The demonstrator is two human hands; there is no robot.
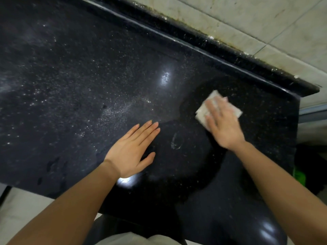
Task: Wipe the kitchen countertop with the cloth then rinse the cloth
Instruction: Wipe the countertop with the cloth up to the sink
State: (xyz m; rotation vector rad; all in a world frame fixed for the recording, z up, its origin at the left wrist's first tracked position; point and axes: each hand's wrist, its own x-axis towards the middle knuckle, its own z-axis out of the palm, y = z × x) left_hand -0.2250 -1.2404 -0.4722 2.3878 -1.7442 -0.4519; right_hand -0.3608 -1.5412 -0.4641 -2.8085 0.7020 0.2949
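Note:
A black speckled stone countertop (88,76) fills the view, dusty and pale-flecked on its left half, darker and wet around the right. A folded white cloth (201,114) lies flat on the right part of the counter. My right hand (223,124) presses on the cloth with straight fingers and is motion-blurred. My left hand (132,151) rests flat on the counter to the left of the cloth, fingers straight and together, holding nothing.
A raised black back ledge (194,38) runs along the far side, with a grimy seam against pale wall tiles (265,18). The counter ends at its right edge (297,121). Something green (299,175) sits below it. Pale floor (21,209) shows at the lower left.

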